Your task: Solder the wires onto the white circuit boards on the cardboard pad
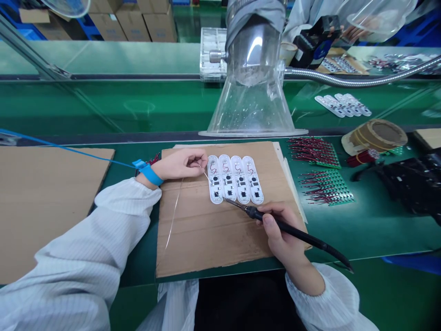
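Observation:
Several white oval-ended circuit boards (236, 179) lie side by side on a cardboard sheet (206, 239). My left hand (191, 163), with a blue wrist strap (148, 172), pinches a thin solder wire (174, 211) at the upper left of the boards. One end of the wire reaches the leftmost board, and the other trails down over the cardboard. In my right hand (280, 230) is a soldering iron (255, 213), gripped like a pen. Its tip is close to the lower end of the two left boards; whether it touches them I cannot tell.
A clear fume hood (253, 101) hangs above the boards. To the right lie green boards with red wires (327, 187), a tape-like roll (375, 135) and a black object (413, 179). More white boards (342, 105) rest behind. Across the bench another person's hand (354, 32) shows.

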Action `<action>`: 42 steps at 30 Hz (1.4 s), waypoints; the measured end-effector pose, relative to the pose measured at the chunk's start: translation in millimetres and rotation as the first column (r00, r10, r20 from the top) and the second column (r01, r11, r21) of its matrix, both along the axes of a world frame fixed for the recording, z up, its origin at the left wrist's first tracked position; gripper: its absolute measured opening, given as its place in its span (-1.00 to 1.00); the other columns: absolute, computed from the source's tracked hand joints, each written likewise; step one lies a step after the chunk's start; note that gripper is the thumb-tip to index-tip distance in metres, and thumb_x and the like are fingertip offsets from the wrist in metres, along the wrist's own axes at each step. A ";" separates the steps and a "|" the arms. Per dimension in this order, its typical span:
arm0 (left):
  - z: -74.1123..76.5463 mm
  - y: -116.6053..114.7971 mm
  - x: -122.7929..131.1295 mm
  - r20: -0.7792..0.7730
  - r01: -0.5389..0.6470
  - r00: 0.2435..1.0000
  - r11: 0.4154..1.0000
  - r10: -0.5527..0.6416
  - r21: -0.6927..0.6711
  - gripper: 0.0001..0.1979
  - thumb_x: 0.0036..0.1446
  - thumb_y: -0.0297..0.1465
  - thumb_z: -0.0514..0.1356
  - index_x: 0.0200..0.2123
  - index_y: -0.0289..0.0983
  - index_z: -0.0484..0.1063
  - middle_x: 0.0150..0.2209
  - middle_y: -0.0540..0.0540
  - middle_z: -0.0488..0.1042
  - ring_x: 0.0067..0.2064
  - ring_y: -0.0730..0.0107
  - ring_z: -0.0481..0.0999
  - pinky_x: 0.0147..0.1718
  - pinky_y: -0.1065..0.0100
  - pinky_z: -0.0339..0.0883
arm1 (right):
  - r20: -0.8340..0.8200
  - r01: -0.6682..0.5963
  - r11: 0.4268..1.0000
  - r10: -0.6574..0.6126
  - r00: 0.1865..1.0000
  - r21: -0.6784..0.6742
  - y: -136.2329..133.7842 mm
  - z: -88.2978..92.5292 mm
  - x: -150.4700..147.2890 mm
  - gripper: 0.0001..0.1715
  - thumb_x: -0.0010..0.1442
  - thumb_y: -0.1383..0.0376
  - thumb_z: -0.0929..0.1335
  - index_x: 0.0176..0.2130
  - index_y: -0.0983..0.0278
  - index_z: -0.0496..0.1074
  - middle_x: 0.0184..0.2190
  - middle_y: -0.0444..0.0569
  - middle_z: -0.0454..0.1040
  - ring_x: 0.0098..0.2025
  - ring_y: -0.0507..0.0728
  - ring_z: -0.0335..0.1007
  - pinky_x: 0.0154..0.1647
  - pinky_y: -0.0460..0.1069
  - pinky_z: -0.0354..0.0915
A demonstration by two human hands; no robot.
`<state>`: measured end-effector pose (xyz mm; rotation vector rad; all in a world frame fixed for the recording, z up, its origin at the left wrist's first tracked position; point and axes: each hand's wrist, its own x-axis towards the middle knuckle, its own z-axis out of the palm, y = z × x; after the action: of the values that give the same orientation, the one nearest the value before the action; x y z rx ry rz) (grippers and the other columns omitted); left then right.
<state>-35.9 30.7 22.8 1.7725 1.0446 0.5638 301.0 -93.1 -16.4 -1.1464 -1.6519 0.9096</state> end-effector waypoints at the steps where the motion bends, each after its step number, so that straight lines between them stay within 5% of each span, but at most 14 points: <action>1: 0.3 -0.3 0.0 0.002 0.000 1.000 1.000 0.000 -0.003 -0.90 0.06 -0.42 0.27 -0.31 -0.26 0.43 -0.38 0.04 0.37 -0.39 0.51 0.25 -0.41 0.43 0.17 | -0.005 -0.002 1.000 0.002 1.000 0.001 -0.2 -0.4 0.2 -0.91 0.49 0.21 0.44 -0.03 0.13 0.57 -0.22 -0.08 0.67 -0.32 0.10 0.61 -0.29 -0.02 0.56; 42: 4.4 0.8 2.3 -0.008 0.072 0.997 0.996 -0.072 -0.048 -0.89 0.01 -0.46 0.23 -0.32 -0.24 0.40 -0.42 0.10 0.30 -0.45 0.54 0.16 -0.45 0.44 0.08 | 0.031 -0.071 0.997 0.072 0.997 -0.025 2.2 1.9 -0.6 -0.87 0.49 0.14 0.46 -0.03 0.12 0.57 -0.19 -0.06 0.70 -0.32 0.12 0.65 -0.26 0.01 0.59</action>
<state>-33.6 31.5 27.2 1.7649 0.9886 0.4827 300.4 -90.9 -14.6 -1.1293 -1.7216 0.9635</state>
